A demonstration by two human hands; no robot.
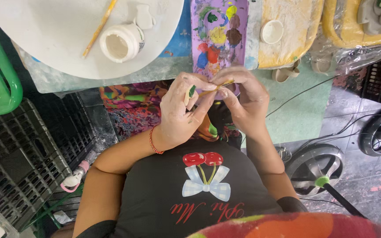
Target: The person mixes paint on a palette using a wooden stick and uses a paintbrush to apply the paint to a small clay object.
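Note:
My left hand (181, 110) and my right hand (243, 99) meet in front of my chest, both dusted with white. Between the fingertips of both runs a thin wooden paintbrush (214, 89). The left hand's fingers also pinch a small pale piece with a green painted spot (191, 92). A red string bracelet (153, 142) circles my left wrist. Just beyond the hands lies a purple paint palette (219, 31) with several blobs of colour.
A round white board (58, 39) at the top left carries an unpainted white clay jar (121, 42) and another wooden brush (98, 27). Black plastic crates (18, 158) stand at the left. Yellow sponges in plastic (287, 39) and wheels (316, 167) are on the right.

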